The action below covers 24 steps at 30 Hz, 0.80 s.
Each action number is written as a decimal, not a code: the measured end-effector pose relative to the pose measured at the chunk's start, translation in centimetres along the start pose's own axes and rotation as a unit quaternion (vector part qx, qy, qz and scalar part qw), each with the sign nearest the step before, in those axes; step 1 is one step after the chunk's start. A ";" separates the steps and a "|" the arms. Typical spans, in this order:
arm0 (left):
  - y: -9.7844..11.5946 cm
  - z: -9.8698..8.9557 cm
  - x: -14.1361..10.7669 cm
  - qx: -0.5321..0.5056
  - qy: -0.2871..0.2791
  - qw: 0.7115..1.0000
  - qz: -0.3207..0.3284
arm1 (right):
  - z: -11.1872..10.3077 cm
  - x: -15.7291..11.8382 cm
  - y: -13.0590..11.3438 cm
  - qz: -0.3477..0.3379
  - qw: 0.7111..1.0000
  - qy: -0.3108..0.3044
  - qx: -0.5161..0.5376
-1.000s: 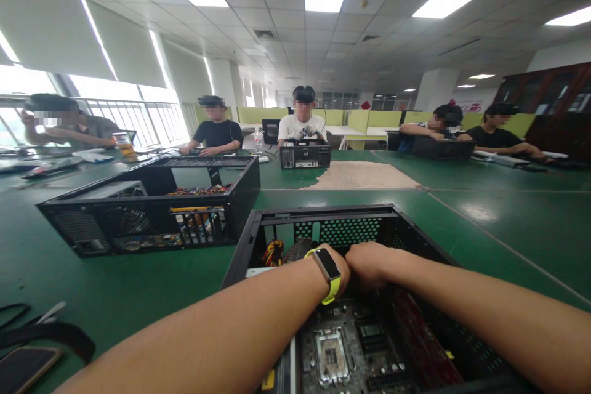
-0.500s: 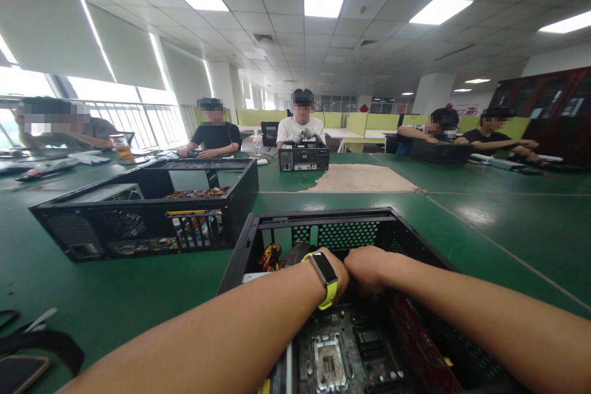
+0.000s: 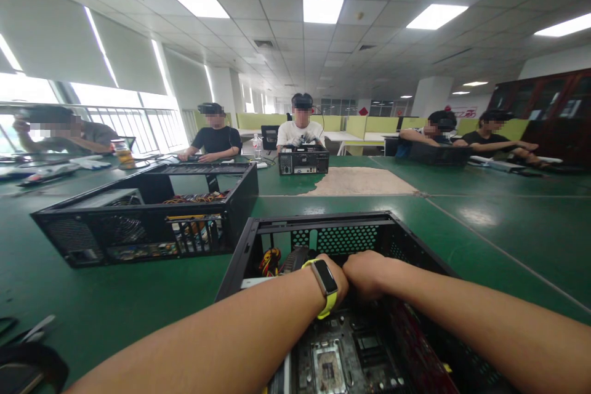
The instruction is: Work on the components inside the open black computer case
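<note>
An open black computer case (image 3: 318,218) lies in front of me, and both my hands reach into its far part. My left hand (image 3: 333,271), with a yellow-strapped watch (image 3: 325,277) on the wrist, is curled with its fingertips out of sight. Beside it, my right hand (image 3: 367,274) is closed like a fist, knuckles near the left hand. Whatever they grip is hidden below them. Nearer to me lies the motherboard (image 3: 348,345) with its metal CPU socket (image 3: 329,366). A dark red card (image 3: 415,345) stands along its right side. Bundled coloured cables (image 3: 270,261) sit at the far left.
Another open computer case (image 3: 152,221) stands to the left on the green table (image 3: 498,215). Across the table, a person (image 3: 301,129) works at a third case (image 3: 303,160). More people sit on both sides. A water bottle (image 3: 257,146) stands at the far side.
The view has tilted slightly, so the table and cases sit a little lower in the picture. Both hands stay at nearly the same spot inside the case.
</note>
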<state>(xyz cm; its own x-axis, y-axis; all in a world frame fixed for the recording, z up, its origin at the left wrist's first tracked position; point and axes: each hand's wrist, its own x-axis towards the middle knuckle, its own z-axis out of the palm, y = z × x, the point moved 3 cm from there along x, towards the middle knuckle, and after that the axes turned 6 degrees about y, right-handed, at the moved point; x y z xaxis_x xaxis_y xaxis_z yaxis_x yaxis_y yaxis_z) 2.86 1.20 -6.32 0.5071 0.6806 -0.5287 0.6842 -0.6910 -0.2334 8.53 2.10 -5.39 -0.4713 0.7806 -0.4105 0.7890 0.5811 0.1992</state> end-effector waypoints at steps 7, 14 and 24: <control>0.0 0.3 0.1 0.036 -0.003 0.999 0.003 | 0.5 0.5 0.2 0.005 1.000 -0.006 -0.002; -0.1 0.0 -0.1 0.052 -0.008 0.999 0.003 | 0.4 0.6 0.3 0.002 1.000 -0.013 0.005; -0.1 0.7 0.6 0.051 0.006 0.999 -0.005 | -0.1 0.1 -0.1 0.017 1.000 -0.004 0.015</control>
<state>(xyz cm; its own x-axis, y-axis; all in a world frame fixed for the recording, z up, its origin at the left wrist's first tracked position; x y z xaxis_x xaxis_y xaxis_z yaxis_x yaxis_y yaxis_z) 2.77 1.50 -7.15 0.5082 0.6898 -0.5157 0.6328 -0.7052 -0.3198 8.32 2.17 -5.35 -0.4400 0.7980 -0.4117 0.8166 0.5463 0.1862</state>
